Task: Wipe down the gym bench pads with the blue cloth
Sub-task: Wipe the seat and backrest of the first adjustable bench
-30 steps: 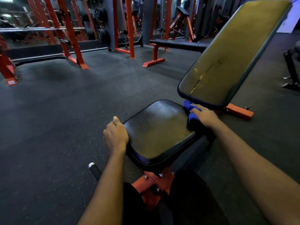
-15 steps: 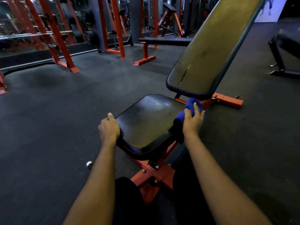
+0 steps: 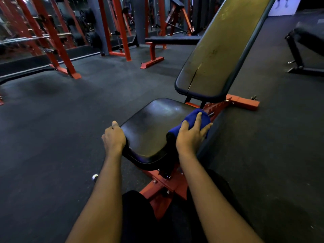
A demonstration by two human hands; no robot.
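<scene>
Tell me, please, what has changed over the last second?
The right hand drew the bunched blue cloth from the black padded seat's far right corner, under the inclined backrest pad, back along its right edge. The left hand stays gripping the seat's left edge.

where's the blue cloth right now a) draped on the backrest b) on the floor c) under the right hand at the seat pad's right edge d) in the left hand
c: the right hand presses the cloth on the seat pad at its right edge; the left hand grips the left edge without it.
</scene>
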